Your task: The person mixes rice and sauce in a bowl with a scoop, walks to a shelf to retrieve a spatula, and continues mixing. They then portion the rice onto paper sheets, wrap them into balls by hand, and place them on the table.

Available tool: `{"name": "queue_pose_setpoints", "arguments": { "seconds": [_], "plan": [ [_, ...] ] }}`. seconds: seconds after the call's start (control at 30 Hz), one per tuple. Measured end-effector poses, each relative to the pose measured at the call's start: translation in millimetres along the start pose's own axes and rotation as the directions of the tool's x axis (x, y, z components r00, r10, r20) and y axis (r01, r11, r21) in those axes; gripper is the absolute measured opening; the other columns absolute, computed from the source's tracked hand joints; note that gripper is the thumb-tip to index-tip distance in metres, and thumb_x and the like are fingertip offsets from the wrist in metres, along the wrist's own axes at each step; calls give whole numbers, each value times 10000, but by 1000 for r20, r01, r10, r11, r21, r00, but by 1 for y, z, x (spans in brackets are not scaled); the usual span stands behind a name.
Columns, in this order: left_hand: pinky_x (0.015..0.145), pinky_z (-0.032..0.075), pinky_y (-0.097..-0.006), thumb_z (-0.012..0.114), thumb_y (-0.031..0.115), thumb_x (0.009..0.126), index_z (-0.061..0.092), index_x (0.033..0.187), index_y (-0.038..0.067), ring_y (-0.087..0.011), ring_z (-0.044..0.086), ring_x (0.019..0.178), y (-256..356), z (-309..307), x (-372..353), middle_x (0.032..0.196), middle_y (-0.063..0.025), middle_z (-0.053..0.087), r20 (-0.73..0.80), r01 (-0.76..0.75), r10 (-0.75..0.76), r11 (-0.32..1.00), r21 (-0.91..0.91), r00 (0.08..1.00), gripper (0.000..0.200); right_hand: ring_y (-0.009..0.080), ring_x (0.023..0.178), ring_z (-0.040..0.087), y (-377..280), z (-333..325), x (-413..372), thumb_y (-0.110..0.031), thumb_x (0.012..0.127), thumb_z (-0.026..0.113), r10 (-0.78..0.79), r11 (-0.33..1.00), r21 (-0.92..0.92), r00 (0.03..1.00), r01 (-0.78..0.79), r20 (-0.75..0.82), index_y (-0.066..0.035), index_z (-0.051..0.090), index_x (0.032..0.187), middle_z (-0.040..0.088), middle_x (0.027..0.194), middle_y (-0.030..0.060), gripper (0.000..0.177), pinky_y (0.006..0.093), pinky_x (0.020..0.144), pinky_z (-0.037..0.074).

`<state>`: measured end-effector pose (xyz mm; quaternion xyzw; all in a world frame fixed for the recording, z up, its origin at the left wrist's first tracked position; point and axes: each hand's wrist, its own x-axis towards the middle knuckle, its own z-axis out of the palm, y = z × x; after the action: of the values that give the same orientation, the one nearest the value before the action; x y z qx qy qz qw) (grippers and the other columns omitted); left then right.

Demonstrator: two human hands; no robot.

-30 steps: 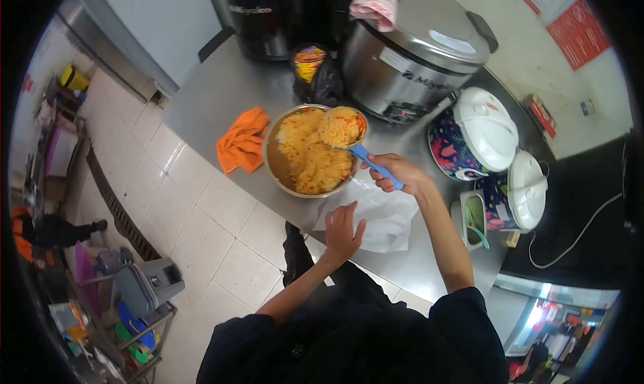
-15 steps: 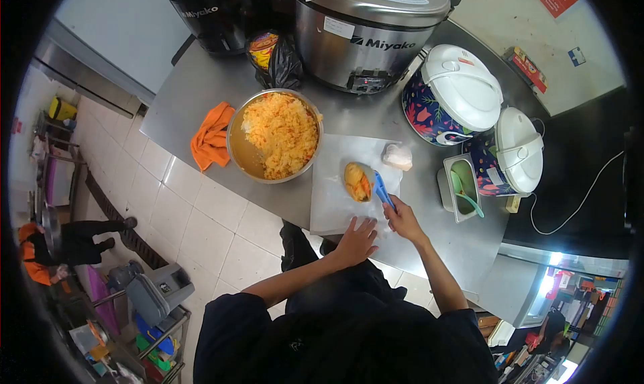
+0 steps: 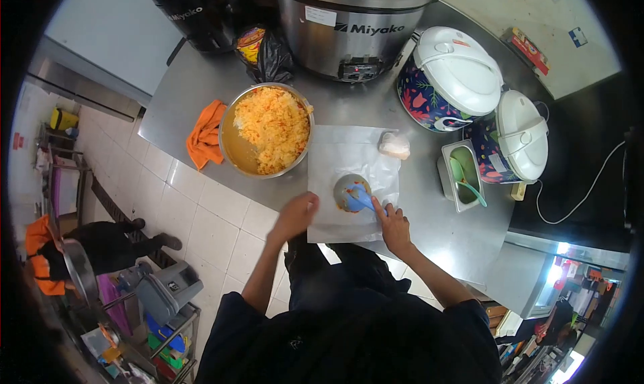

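Note:
My right hand [image 3: 396, 231] is closed round the handle of a blue rice paddle [image 3: 363, 197]. The paddle's head lies over a small greyish bowl [image 3: 346, 186] with orange smears and bits on it. The bowl rests on a sheet of white paper [image 3: 329, 156] on the steel table. My left hand [image 3: 296, 216] is at the paper's left edge, between it and the rice bowl, fingers curled and blurred by motion. Up and to the left stands a large metal bowl [image 3: 228, 139] of orange rice [image 3: 275, 125]. A pale rounded lump [image 3: 394, 145] sits on the paper's upper right corner.
Behind are a big Miyako rice cooker [image 3: 355, 35] and a black plastic bag [image 3: 274, 62]. Two flowered rice containers [image 3: 429, 92] and a steel pan with green utensils [image 3: 463, 172] stand right. An orange cloth [image 3: 206, 135] lies left. A person [image 3: 94, 246] is at far left.
My left hand has lifted off the paper and moved left toward the rice bowl. The food seen before beside the paddle no longer shows; a greyish bowl appears there. The paddle has moved down and left.

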<state>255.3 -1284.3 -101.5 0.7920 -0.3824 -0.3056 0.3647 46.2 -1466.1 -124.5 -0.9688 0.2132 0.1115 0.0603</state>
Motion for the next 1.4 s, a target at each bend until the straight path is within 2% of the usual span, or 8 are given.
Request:
{"name": "queue_pose_setpoints", "arguments": {
  "seconds": [0.37, 0.47, 0.53, 0.73, 0.83, 0.97, 1.2, 1.4],
  "plan": [
    [721, 447, -267, 436, 251, 907, 542, 957, 4, -143, 567, 780, -35, -36, -35, 845, -57, 595, -85, 338, -389, 873, -352, 917, 274, 286, 821, 515, -57, -105, 63, -8, 731, 533, -171, 820, 413, 858, 397, -485, -89, 366, 1278, 513, 904, 131, 577, 362, 701, 454],
    [705, 450, -313, 515, 209, 851, 547, 918, -3, -199, 589, 786, -42, -1, -6, 829, -116, 602, -210, 228, -285, 939, -257, 935, 224, 290, 845, 535, -124, -131, 120, -6, 696, 519, -286, 812, 372, 862, 450, -420, -135, 319, 1318, 507, 945, 132, 666, 370, 706, 476],
    [721, 434, -334, 530, 183, 828, 554, 928, 15, -219, 582, 778, -49, 27, 22, 816, -108, 596, -339, -273, 323, 943, 190, 883, 197, 312, 870, 531, -166, -131, 155, -19, 704, 521, -306, 790, 392, 857, 471, -414, -119, 315, 1316, 512, 986, 142, 653, 371, 703, 476],
    [699, 416, -357, 499, 82, 790, 561, 876, 32, -282, 540, 770, -48, 62, 85, 784, -124, 571, -315, -313, 320, 947, 76, 894, 117, 321, 906, 545, -148, -136, 158, -123, 738, 553, -223, 805, 307, 738, 508, -637, -36, 458, 1161, 536, 1024, 170, 443, 408, 705, 464],
    [724, 408, -373, 498, 41, 762, 558, 897, 51, -287, 515, 863, -10, 38, 126, 866, -120, 558, 7, -113, 114, 969, 220, 993, 148, 295, 843, 574, -56, -105, 125, -98, 754, 542, 11, 651, 592, 774, 475, -633, -12, 568, 953, 583, 973, 149, 219, 360, 734, 455],
    [759, 418, -397, 567, 68, 719, 552, 946, 69, -273, 496, 934, 1, 60, 168, 954, -106, 536, -85, -255, 288, 926, 277, 954, 227, 353, 987, 502, 32, -65, 85, -244, 708, 663, 628, 591, 684, 776, -428, -58, -98, 391, 1198, 452, 1167, 187, 579, 414, 777, 438],
    [800, 383, -469, 675, 188, 656, 545, 933, 86, -262, 454, 1018, 29, 67, 188, 993, -80, 525, 98, -144, 108, 812, 565, 989, 322, 358, 1026, 413, 59, -37, 145, -241, 617, 725, 268, 935, 321, 892, -150, -363, -230, 420, 1180, 414, 1170, 127, 641, 442, 801, 432],
    [756, 416, -411, 681, 212, 648, 528, 938, 101, -265, 525, 909, 19, 52, 191, 918, -102, 565, 245, -163, 58, 886, 433, 968, 346, 286, 893, 491, 70, -47, 113, -237, 693, 677, 335, 942, 218, 699, -253, -632, -104, 447, 1130, 492, 1058, 118, 512, 347, 673, 456]
  ]
}}
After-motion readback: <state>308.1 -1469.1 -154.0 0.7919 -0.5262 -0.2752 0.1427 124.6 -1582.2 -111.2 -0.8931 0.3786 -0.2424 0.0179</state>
